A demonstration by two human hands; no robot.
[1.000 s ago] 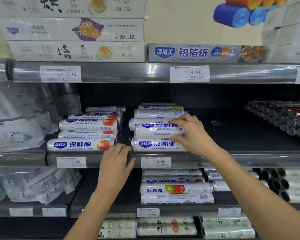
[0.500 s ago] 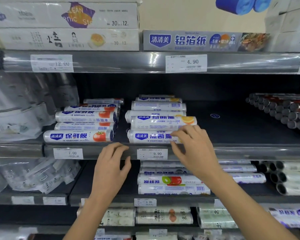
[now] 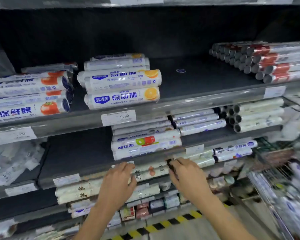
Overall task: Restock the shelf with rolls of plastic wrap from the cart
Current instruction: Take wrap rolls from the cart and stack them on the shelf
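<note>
A stack of white plastic wrap rolls with orange-slice labels (image 3: 122, 97) lies on the shelf (image 3: 197, 99) above a 9.90 price tag (image 3: 119, 117). To its left lies a stack of tomato-label rolls (image 3: 29, 110). The cart (image 3: 284, 191) at the lower right holds several more rolls, blurred. My left hand (image 3: 118, 184) and my right hand (image 3: 187, 175) hang side by side in front of the lower shelves, well below the orange-label stack. Both hands hold nothing, fingers loosely curled and apart.
Red-banded rolls (image 3: 260, 63) are stacked at the right of the same shelf, with bare dark shelf between them and the orange-label stack. Lower shelves carry more rolls (image 3: 145, 142) and bagged goods (image 3: 12, 163). A yellow-black floor stripe (image 3: 163, 224) runs below.
Both hands have dropped away from the orange-label stack to the lower shelves. The view has swung down and right, bringing the cart into sight.
</note>
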